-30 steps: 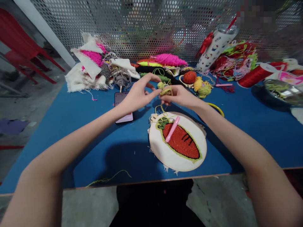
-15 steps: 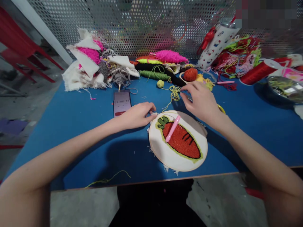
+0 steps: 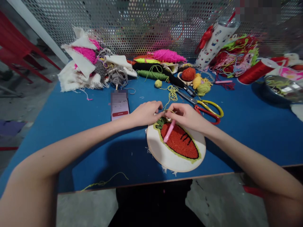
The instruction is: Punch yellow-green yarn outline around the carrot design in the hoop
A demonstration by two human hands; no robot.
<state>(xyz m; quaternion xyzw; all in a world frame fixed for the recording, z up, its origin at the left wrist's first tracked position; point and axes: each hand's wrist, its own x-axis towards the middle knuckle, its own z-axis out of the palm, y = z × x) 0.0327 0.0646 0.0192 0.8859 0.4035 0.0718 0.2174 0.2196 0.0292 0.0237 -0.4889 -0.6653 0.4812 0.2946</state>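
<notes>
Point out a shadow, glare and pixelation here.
Head view: a dark shadow falls on the blue tabletop left of the round embroidery hoop with white fabric; head view: bright glare marks the shiny metal bowl at right; head view: pixelated blocks cover a patch near the top right and part of the dark-edged rectangular phone.

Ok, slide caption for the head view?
Left hand and right hand close together at the far edge of the hoop, yellow-green yarn running to them, pink tool on the stitched carrot.

A red carrot [image 3: 181, 142] (edged in black) is stitched on the hoop [image 3: 157, 148]; a pink pen [image 3: 169, 132] is laid across; yarn [image 3: 173, 93] is looped behind.
</notes>
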